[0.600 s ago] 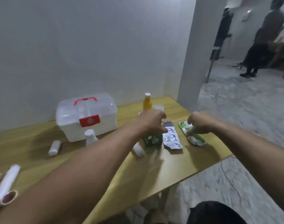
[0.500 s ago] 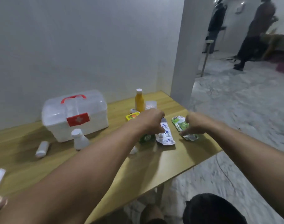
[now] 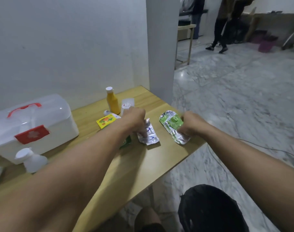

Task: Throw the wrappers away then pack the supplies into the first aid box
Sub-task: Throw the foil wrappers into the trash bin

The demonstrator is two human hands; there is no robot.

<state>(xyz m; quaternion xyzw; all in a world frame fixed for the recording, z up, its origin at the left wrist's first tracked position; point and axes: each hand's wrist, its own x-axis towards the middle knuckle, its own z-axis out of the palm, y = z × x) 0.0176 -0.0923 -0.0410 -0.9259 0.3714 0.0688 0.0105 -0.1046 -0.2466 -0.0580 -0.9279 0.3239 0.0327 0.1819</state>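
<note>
On the wooden table (image 3: 143, 164), my left hand (image 3: 134, 118) is closed on the top of a silver-and-blue wrapper (image 3: 149, 136) that lies flat. My right hand (image 3: 191, 123) grips the right edge of a green-and-silver wrapper (image 3: 172, 126) near the table's right edge. A green wrapper (image 3: 127, 142) peeks out from under my left forearm. The white first aid box (image 3: 34, 128), with red handle and latch, stands shut at the left. Supplies lie around it: a yellow bottle (image 3: 112, 102), a yellow packet (image 3: 106, 122), a white sachet (image 3: 127, 104) and a white bottle (image 3: 31, 159).
A black bin (image 3: 209, 210) stands on the marble floor below the table's right edge. A grey pillar (image 3: 159, 47) rises behind the table's far corner. People stand far off at the back right beside another table (image 3: 186, 30).
Both hands have closed tighter on their wrappers, and the green-and-silver wrapper has crumpled a little. The view has swung right, so the box sits further left.
</note>
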